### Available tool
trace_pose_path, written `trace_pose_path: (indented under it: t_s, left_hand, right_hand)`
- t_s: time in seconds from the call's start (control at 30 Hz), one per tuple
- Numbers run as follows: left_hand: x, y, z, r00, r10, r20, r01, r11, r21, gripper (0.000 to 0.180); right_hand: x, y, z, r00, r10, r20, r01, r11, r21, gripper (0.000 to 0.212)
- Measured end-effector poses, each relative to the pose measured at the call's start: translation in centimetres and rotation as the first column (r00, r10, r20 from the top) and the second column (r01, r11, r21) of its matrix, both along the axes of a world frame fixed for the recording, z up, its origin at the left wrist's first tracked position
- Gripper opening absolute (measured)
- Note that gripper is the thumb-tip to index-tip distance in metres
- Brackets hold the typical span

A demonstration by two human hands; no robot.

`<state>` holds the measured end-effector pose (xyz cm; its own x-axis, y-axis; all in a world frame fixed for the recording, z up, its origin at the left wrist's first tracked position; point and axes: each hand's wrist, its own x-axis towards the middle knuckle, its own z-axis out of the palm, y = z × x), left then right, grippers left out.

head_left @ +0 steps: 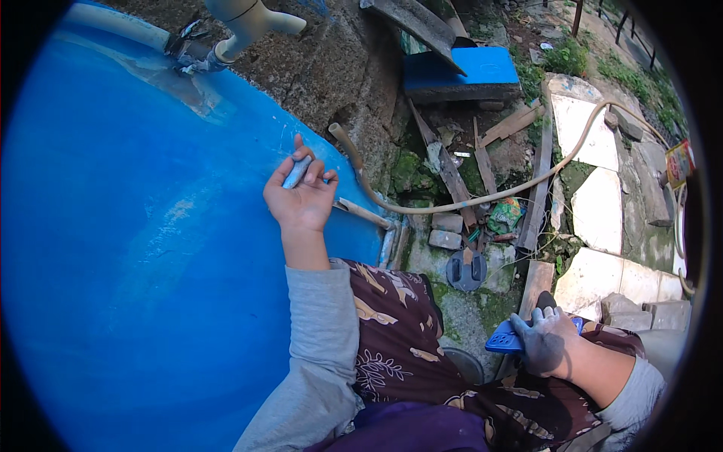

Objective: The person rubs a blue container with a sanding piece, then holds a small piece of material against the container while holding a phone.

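My left hand [307, 192] is raised palm up over the blue-painted surface [188, 248]. Its fingers curl round a small, pale blue-white bar [297, 172], whose exact kind I cannot make out. Low on the right, my right hand [548, 343] grips a flat blue plastic piece with dark round spots [504, 338] beside my patterned dark clothing [399, 361]. Grey smears cover the back of that hand. The underside of the blue piece is hidden.
A beige hose [482, 200] curves across the ground to the right. Pipe fittings [245, 30] stand at the surface's far edge. Beyond lie wooden planks [536, 188], a blue-topped slab [471, 69], bricks [446, 239], a round grey lid [466, 271] and pale stone slabs [596, 207].
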<state>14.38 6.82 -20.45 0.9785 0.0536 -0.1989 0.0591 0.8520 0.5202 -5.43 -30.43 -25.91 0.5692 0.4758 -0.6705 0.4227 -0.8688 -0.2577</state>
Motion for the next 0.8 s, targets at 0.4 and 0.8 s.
trace_pose_path:
  t_s: [0.4, 0.8]
  left_hand:
    - [0.5, -0.5, -0.7, 0.999, -0.014, -0.04, 0.013, 1.0, -0.024, 0.036]
    - [-0.2, 0.2, 0.3, 1.0, -0.007, 0.015, 0.007, 1.0, 0.022, 0.036]
  right_hand:
    - [-0.7, -0.4, 0.8, 1.0, -0.019, 0.006, 0.019, 0.999, -0.034, 0.078]
    - [0.0, 0.1, 0.4, 0.999, -0.015, -0.029, 0.014, 1.0, -0.025, 0.075]
